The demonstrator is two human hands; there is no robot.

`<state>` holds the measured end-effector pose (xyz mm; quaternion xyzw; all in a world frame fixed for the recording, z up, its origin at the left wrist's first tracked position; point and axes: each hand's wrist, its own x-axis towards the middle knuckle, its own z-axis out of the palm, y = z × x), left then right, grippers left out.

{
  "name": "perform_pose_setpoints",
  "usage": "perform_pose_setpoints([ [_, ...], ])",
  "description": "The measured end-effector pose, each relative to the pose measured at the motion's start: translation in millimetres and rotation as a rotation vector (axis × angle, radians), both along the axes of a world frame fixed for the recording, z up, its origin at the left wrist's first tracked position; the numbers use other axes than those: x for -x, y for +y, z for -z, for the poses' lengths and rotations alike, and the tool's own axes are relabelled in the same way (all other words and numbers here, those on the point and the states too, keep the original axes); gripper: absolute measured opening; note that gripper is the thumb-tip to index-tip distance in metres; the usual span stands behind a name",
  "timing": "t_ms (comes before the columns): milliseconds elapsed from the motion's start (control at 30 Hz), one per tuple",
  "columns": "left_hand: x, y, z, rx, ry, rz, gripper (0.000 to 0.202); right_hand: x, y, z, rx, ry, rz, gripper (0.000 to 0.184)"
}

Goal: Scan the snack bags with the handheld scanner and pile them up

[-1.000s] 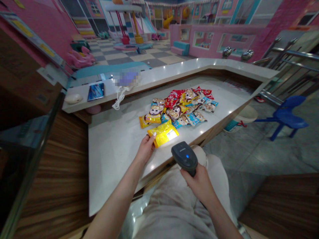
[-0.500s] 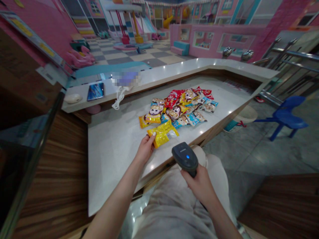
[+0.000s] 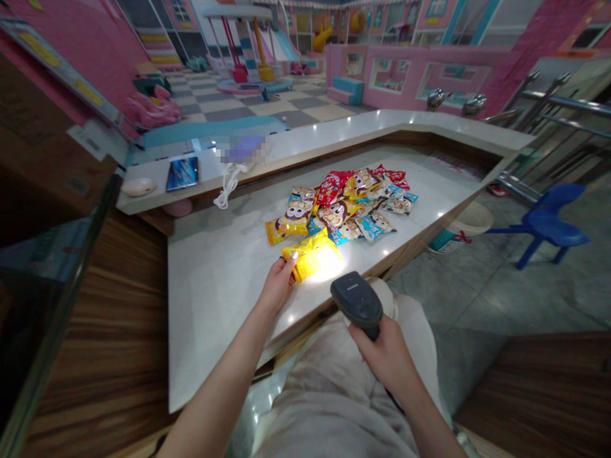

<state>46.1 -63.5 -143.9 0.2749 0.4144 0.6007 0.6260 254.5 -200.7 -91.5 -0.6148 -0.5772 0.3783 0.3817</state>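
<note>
My left hand (image 3: 279, 280) is closed on the left end of a yellow snack bag (image 3: 305, 261), thumb on top. The bag lies at the counter's front edge, its right part washed out by a bright patch of light. In my right hand (image 3: 384, 350) is a dark barcode scanner (image 3: 356, 299), fingers wrapped round its handle and its head facing the bag. Just behind the held bag lies a pile of snack bags, among them a red one (image 3: 333, 187), a yellow-and-brown one (image 3: 293, 216) and a blue one (image 3: 373, 226).
The white counter (image 3: 205, 305) has a raised ledge (image 3: 305, 141) along its back. On the ledge rest a phone (image 3: 182, 173), a pale computer mouse (image 3: 138, 186) and a blurred-out purple item; a white cable (image 3: 228, 187) hangs down. A bucket (image 3: 461, 229) and blue chair (image 3: 554, 219) stand right.
The scanner's light has come on and shines brightly on the yellow bag; the blue indicator on its top has gone out. Both hands stay nearly where they were.
</note>
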Motion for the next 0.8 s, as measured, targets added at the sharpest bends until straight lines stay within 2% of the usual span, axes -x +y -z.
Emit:
perform_pose_setpoints([
  [133, 1, -1, -3.6, 0.031, -0.044, -0.037, 0.046, 3, 8, 2.1, 0.009, 0.011, -0.027, 0.010],
  [233, 2, -3, -6.2, -0.003, -0.032, -0.049, 0.053, 10, 17, 2.3, 0.007, 0.035, -0.049, 0.009],
  [467, -1, -4, -6.6, -0.015, 0.003, -0.161, 0.057, 31, 38, -5.3, 0.032, 0.067, -0.120, 0.007],
  [600, -3, -4, -7.0, -0.038, 0.016, -0.195, 0.053, 34, 43, -7.6, 0.022, 0.009, -0.116, 0.006],
  [800, -6, -4, -5.0, -0.122, 0.056, -0.171, 0.055, 34, 41, -6.9, -0.041, -0.087, -0.095, 0.011],
])
